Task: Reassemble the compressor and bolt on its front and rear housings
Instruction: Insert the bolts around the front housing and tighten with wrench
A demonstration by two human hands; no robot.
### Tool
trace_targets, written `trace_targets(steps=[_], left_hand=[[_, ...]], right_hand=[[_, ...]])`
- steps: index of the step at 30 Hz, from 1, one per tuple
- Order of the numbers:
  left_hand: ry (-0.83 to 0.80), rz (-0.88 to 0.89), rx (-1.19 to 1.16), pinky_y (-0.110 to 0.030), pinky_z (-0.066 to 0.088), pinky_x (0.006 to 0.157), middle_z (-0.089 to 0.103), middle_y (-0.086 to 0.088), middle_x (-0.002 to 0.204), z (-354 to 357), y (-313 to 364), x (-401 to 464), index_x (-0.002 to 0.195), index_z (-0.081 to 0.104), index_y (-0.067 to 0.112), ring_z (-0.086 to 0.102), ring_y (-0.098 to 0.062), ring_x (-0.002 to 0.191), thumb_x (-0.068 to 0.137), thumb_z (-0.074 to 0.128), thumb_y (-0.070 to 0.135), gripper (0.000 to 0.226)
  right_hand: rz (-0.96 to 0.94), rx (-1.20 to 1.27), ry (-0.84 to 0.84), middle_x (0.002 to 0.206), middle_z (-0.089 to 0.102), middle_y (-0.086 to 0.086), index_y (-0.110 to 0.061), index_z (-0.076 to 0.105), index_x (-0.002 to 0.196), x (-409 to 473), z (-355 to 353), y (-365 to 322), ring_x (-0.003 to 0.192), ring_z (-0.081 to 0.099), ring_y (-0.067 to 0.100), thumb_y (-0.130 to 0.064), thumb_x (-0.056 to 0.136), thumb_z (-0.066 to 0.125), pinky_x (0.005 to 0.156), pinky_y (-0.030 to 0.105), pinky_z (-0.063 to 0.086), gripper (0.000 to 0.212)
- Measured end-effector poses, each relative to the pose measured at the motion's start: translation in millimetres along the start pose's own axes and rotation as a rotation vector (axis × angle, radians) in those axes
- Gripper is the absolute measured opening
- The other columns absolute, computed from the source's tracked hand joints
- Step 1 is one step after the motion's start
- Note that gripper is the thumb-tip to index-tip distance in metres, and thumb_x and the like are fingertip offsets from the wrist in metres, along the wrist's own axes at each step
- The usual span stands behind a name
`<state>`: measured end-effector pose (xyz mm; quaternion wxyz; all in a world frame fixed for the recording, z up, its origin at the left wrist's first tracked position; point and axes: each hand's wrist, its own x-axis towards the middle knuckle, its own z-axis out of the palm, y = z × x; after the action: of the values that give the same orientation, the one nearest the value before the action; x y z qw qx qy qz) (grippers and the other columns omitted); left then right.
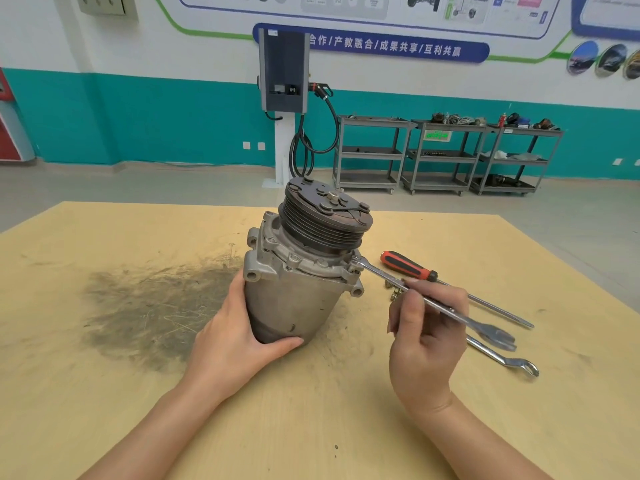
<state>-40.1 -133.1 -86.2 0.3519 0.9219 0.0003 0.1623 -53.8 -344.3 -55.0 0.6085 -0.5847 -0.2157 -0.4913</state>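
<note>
Two bare forearms are reaching in from the bottom edge over the tan desk (104,427). The left hand (239,334) is gripping the lower body of the compressor (294,289), fingers and thumb curled round it, and the compressor is standing upright near the desk's middle, beside a dark smudge (145,306), with its grooved pulley (325,220) facing up. The right hand (426,341) is pinching the shaft of a combination wrench (433,303) in its fingers, and the wrench's ring end is sitting on a bolt at the front housing's flange. A red-and-black screwdriver (415,268) and a second wrench (505,358) are lying on the desk just right of that hand. Behind, a blue wall banner (381,45) is reading 合作/产教融合/成果共享/互利共赢.
</note>
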Motion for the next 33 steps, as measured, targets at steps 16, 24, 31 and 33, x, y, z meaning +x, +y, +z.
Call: trace_targets(steps=[16, 24, 31, 33], left_hand=[[-0.016, 0.024, -0.019, -0.044, 0.053, 0.079, 0.062, 0.000, 0.124, -2.5, 6.4, -2.1, 0.137, 0.023, 0.031, 0.063, -0.029, 0.105, 0.047, 0.069, 0.079, 0.112], [-0.029, -0.033, -0.011, -0.038, 0.049, 0.070, 0.064, 0.002, 0.113, -2.8, 6.0, -1.2, 0.129, 0.029, 0.025, 0.064, -0.027, 0.097, 0.044, 0.061, 0.085, 0.108], [-0.033, -0.057, -0.009, -0.045, 0.053, 0.081, 0.061, 0.004, 0.121, -2.7, 4.4, -0.7, 0.132, 0.028, 0.028, 0.062, -0.025, 0.108, 0.043, 0.065, 0.080, 0.109], [-0.030, -0.059, -0.014, -0.045, 0.053, 0.081, 0.061, 0.005, 0.122, -2.5, 3.9, -0.6, 0.132, 0.029, 0.028, 0.062, -0.025, 0.109, 0.044, 0.068, 0.079, 0.109]], right_hand=[[-0.534, -0.993, -0.330, 0.059, 0.045, 0.000, -0.014, 0.062, 0.075, 0.2, 29.4, -39.3, 0.049, 0.044, 0.019, 0.005, 0.082, 0.052, 0.041, 0.028, 0.032, 0.022], [-0.468, -0.777, -0.370, 0.056, 0.050, -0.001, -0.013, 0.066, 0.067, 5.6, 27.5, -37.1, 0.048, 0.048, 0.021, -0.036, 0.098, 0.053, 0.036, 0.030, 0.036, 0.041], [-0.326, -0.484, -0.400, 0.061, 0.048, 0.001, -0.006, 0.067, 0.072, 4.0, 17.3, -31.4, 0.052, 0.044, 0.020, -0.047, 0.092, 0.056, 0.039, 0.033, 0.040, 0.047], [-0.296, -0.431, -0.390, 0.062, 0.047, 0.002, -0.007, 0.065, 0.075, 2.2, 19.2, -29.2, 0.053, 0.042, 0.020, -0.044, 0.092, 0.058, 0.040, 0.035, 0.039, 0.041]])
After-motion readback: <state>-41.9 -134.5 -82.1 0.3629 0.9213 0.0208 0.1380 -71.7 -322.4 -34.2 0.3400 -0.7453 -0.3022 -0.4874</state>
